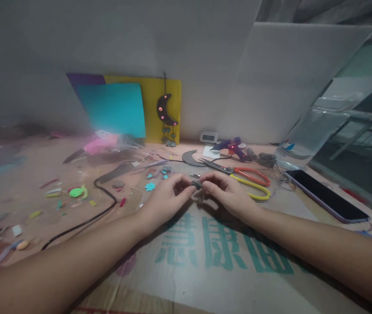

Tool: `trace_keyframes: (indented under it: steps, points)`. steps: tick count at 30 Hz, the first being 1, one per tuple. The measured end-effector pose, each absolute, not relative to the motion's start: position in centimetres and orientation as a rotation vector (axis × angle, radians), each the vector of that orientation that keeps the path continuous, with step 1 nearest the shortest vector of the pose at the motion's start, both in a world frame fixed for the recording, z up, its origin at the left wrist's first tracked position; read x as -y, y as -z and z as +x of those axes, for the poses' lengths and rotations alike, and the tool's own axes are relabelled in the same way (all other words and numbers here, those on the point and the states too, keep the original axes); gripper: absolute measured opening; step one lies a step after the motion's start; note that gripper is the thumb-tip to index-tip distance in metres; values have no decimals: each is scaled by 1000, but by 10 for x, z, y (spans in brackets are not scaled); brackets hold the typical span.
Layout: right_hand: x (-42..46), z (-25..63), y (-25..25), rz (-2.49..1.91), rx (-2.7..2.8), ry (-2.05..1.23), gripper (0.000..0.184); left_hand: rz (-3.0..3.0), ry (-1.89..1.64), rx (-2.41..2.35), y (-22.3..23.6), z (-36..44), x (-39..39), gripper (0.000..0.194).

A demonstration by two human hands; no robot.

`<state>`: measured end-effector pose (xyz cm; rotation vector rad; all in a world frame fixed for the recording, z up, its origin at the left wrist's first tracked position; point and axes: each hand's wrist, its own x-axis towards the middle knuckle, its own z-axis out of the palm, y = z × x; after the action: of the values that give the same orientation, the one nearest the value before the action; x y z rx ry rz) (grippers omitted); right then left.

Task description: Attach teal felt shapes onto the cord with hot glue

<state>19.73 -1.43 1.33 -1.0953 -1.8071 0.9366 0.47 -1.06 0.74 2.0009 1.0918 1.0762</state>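
In the middle of the table, my left hand [171,196] and my right hand [225,192] meet with thumbs and fingertips pinched. Between them is a small dark grey piece [197,185], perhaps clay or cord; its kind is too small to make out. Both hands appear closed on it, and a thin loop shows just below. Scissors [238,171] with one orange and one yellow handle lie open behind my right hand. Beyond the fingertips rests a grey crescent shape [191,158]. A blue flower piece [150,186] lies left of my left hand.
A glue gun [233,147] and a small digital display [208,137] stand at the back. A phone [328,196] lies right. Colourful scraps and a black cord [84,223] spread left. A decorated crescent [164,109] hangs before a yellow board [147,104].
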Motion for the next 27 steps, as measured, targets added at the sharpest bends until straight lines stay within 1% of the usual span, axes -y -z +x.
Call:
trace_keyframes:
  steps: [9,11,15,17,20,24,25,27]
  points:
    - [16,196,-17,-1174,1916,-746,14,1978,-1063,-1071,-4,4,10,17]
    - [16,197,-17,-1160,1910,-780,14,1962,-1071,-1074,-4,4,10,15]
    - [17,197,-14,-1055,1869,-899,23,1947,-1057,-1098,-9,5,12,9]
    - [17,197,-13,-1015,1844,-931,22,1926,-1060,-1114,-10,5,13,8]
    - [17,196,-16,-1013,1842,-886,21,1901,-1098,-1146,-11,4,12,10]
    - [16,194,-19,-1080,1929,-834,29,1887,-1129,-1197,-10,3,13,15]
    - [16,194,-19,-1097,1953,-823,29,1896,-1135,-1210,-11,3,14,15]
    - [16,194,-19,-1132,1982,-794,22,1934,-1156,-1237,-13,3,16,14]
